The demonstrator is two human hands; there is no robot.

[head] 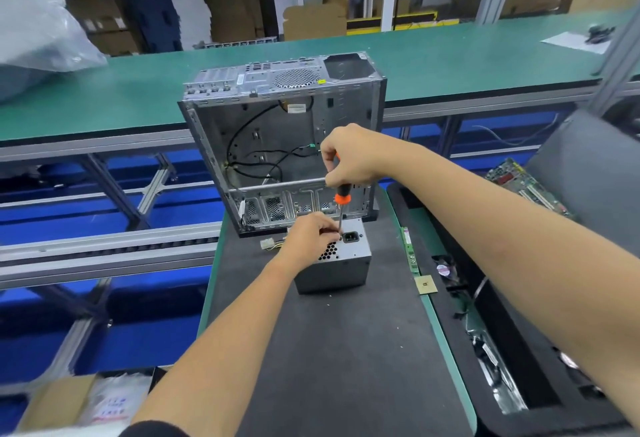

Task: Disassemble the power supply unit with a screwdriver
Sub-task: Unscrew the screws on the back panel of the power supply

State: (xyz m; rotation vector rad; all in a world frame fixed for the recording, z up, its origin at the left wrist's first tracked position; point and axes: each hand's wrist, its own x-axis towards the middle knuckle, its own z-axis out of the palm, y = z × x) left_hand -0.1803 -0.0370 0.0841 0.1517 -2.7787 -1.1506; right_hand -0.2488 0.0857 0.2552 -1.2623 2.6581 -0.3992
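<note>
The grey power supply unit [341, 265] sits on the dark mat, its socket face turned up. My right hand [349, 156] grips the handle of an orange and black screwdriver [342, 195], held upright with its shaft pointing down at the unit's top face next to the black socket. My left hand [311, 234] rests on the top of the unit, its fingertips pinching the screwdriver shaft near the tip. The tip itself is hidden behind my fingers.
An open, gutted computer case [280, 138] stands just behind the unit, loose black cables inside. A white connector [266, 244] lies left of the unit. A RAM stick [408, 249] and a CPU chip [426, 284] lie on the right. A motherboard [526, 187] sits further right.
</note>
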